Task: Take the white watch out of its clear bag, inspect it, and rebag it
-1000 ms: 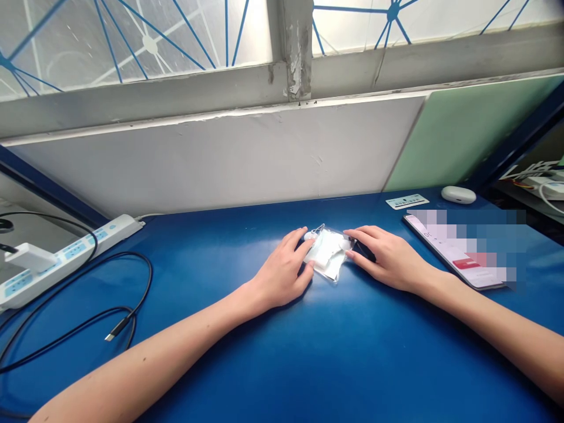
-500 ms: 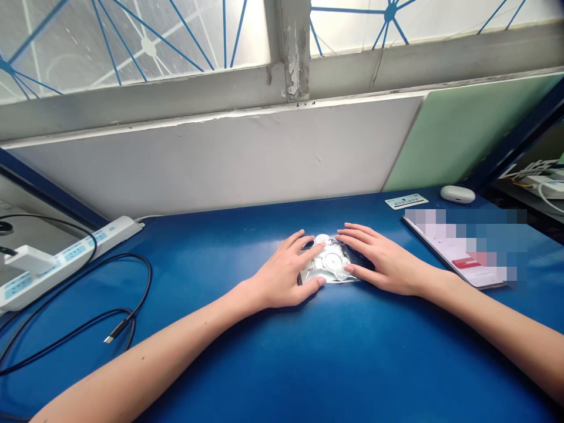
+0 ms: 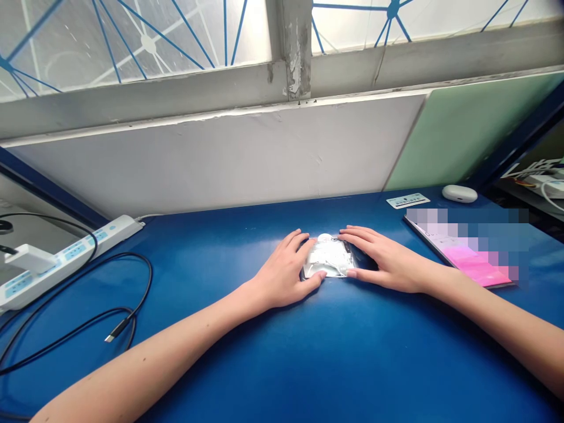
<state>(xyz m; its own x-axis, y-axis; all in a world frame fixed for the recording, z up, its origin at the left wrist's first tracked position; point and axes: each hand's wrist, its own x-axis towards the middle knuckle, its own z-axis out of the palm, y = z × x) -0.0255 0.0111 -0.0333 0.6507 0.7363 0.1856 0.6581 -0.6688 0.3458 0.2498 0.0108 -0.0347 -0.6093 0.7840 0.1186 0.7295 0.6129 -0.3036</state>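
Note:
A small shiny packet [image 3: 329, 258], silvery white with what looks like clear plastic over it, lies flat on the blue table [image 3: 282, 364] between my hands. A white round piece [image 3: 325, 237] shows at its far edge. My left hand [image 3: 286, 270] rests at the packet's left side, thumb along the near edge and fingers stretched toward the far edge. At the right side, my right hand [image 3: 385, 258] has its thumb tip at the near corner and its fingers extended by the far corner. Glare hides what is inside the packet.
To the right are a phone [image 3: 478, 264] with a lit, partly pixelated screen, a card [image 3: 408, 201] and a white earbud case [image 3: 459, 194]. On the left lie a power strip [image 3: 74, 255] with a white plug and a looped black cable [image 3: 150, 276]. A wall panel [image 3: 229, 158] stands behind.
The packet's visible face has turned from a clear ring pattern to a silvery glare. My left index finger has drawn back from over it. The phone screen has turned pink.

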